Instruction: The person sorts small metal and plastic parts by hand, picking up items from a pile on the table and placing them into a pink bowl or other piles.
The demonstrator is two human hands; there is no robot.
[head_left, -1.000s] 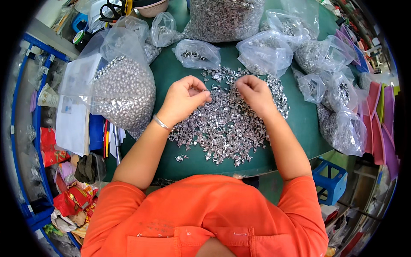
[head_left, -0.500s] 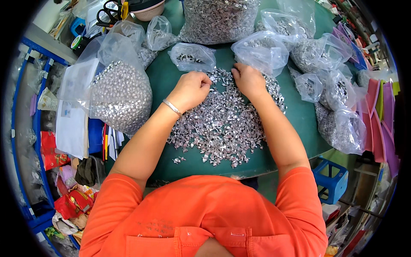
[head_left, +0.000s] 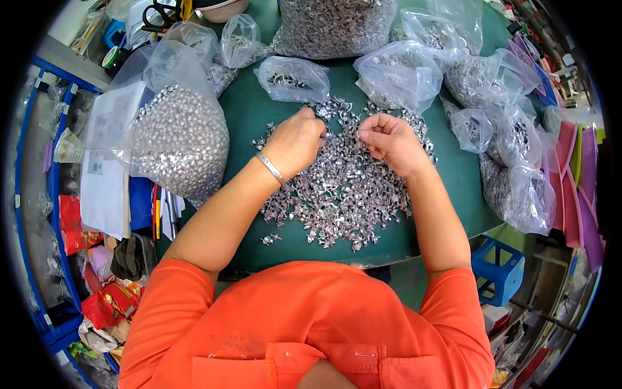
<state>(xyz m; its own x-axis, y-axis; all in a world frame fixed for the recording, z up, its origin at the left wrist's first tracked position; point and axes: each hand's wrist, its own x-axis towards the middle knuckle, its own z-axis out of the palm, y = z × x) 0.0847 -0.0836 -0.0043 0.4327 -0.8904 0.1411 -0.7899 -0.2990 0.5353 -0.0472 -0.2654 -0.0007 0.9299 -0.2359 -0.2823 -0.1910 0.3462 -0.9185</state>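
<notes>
A heap of small shiny silver metal pieces (head_left: 343,194) is spread over the green table (head_left: 246,115). My left hand (head_left: 298,141), with a silver bangle (head_left: 270,168) at its wrist, is closed over the heap's left upper part. Its fingertips are curled, and what they hold, if anything, is hidden. Over the right upper part, my right hand (head_left: 395,144) has thumb and forefinger pinched together. Anything between them is too small to name. Just beyond the hands lie a small clear bag (head_left: 293,78) of ring-like metal parts and a larger clear bag (head_left: 400,74) of silver pieces.
A big clear bag of rounded silver beads (head_left: 178,139) stands at the left beside papers (head_left: 103,201). A large full bag (head_left: 334,26) stands at the back. Several bags (head_left: 512,136) line the right side, near pink folders (head_left: 565,185). A blue stool (head_left: 499,269) stands below the table's right edge.
My right hand has drawn back toward me and slightly right, and its thumb and forefinger now show pinched. My left hand has shifted a little nearer me and right, still closed.
</notes>
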